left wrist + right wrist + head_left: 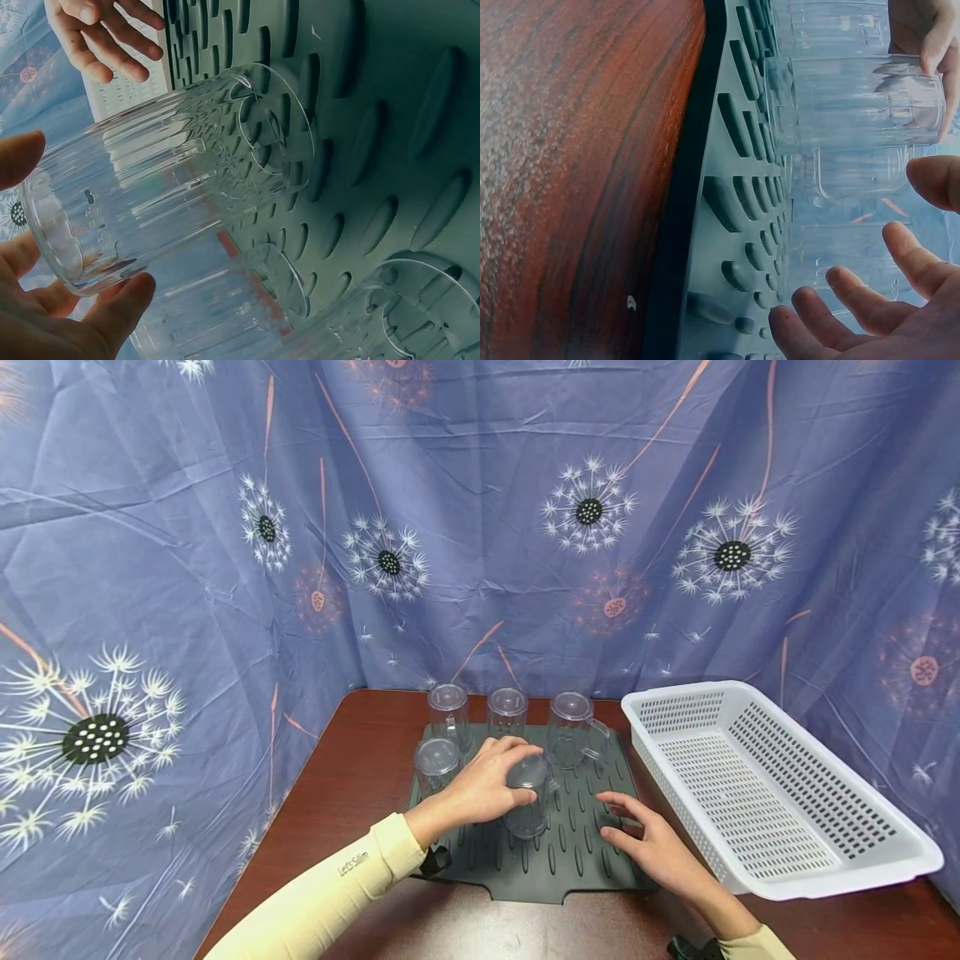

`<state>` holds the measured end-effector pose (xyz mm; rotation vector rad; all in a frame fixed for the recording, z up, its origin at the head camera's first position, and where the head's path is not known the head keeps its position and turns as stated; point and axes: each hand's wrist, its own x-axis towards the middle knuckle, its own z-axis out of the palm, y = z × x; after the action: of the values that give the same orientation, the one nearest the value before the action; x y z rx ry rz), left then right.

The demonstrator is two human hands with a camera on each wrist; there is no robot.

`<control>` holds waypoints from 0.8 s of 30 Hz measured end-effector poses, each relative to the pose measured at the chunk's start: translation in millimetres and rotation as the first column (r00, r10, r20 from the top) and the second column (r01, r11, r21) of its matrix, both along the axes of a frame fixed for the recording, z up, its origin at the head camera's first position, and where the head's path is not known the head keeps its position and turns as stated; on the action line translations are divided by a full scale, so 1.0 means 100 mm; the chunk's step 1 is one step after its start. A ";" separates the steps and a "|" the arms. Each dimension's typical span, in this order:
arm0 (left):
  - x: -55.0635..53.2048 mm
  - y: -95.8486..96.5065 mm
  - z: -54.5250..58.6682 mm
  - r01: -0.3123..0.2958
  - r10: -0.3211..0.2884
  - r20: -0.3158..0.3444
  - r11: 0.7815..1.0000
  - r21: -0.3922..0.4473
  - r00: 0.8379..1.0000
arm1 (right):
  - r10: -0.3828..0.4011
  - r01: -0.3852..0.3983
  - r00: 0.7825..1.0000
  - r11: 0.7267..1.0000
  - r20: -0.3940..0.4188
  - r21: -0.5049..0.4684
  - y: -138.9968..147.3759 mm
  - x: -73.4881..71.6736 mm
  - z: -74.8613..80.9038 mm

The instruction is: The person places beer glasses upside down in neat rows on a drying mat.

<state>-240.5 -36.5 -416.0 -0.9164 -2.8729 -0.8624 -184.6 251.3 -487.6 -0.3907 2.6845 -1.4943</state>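
Observation:
My left hand [483, 785] grips a clear mug [527, 818] near its base, which faces up. The mug stands upside down at the front of a dark green drying mat [525, 881]. In the left wrist view, the thumb and fingers are spread around the base end of the mug [165, 187], and its rim end is at the ridged mat. To the right, my right hand [660, 852] hovers over the mat's right side, holding nothing. Its fingers [877, 300] are apart and slightly bent in the right wrist view.
Several other clear mugs stand upside down on the mat, including one at back right [572, 731] with its handle to the right and one at left [437, 764]. A white perforated basket [675, 802] sits on the brown table [315, 793] at right. A blue dandelion-print curtain [480, 527] hangs behind.

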 end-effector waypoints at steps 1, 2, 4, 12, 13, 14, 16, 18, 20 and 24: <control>0.00 0.01 0.00 0.005 -0.005 0.001 1.000 -0.004 1.000 | -0.001 0.001 1.000 1.000 -0.001 0.000 0.00 0.00 0.00; -0.01 0.01 0.00 0.010 -0.010 -0.001 1.000 -0.007 1.000 | -0.001 0.001 1.000 1.000 0.000 0.002 0.00 0.00 0.00; -0.01 0.02 0.00 0.015 -0.015 -0.005 1.000 -0.011 1.000 | -0.004 0.004 1.000 1.000 -0.001 0.003 0.00 -0.01 -0.01; -0.01 0.04 -0.02 0.032 -0.032 0.000 0.999 -0.013 0.999 | 0.000 0.000 1.000 1.000 0.007 -0.003 0.02 -0.01 -0.01; 0.00 0.04 -0.02 0.034 -0.034 0.002 0.999 -0.015 0.999 | 0.001 -0.001 1.000 1.000 0.009 -0.003 0.02 -0.01 -0.01; -0.01 0.05 -0.02 0.035 -0.035 0.001 0.999 -0.015 0.999 | 0.003 -0.002 1.000 1.000 0.011 -0.004 0.02 -0.01 -0.01; -0.01 0.05 -0.02 0.036 -0.036 -0.001 0.999 -0.017 0.999 | 0.005 -0.005 1.000 1.000 0.008 -0.002 0.02 -0.01 0.00; -0.01 0.05 -0.02 0.039 -0.039 -0.001 0.999 -0.017 0.999 | 0.005 -0.005 1.000 1.000 0.008 -0.004 0.01 -0.01 0.01; -0.01 0.06 -0.02 0.039 -0.039 -0.002 0.999 -0.020 0.999 | 0.006 -0.006 1.000 1.000 0.012 -0.007 0.00 -0.01 0.02; -0.02 0.06 -0.03 0.047 -0.047 0.002 0.999 -0.026 0.999 | 0.006 -0.005 1.000 1.000 0.020 -0.008 -0.01 -0.02 0.05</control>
<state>-242.1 -30.8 -419.3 -0.9905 -2.8819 -0.8313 -186.2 250.6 -482.8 -0.3813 2.6614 -1.4991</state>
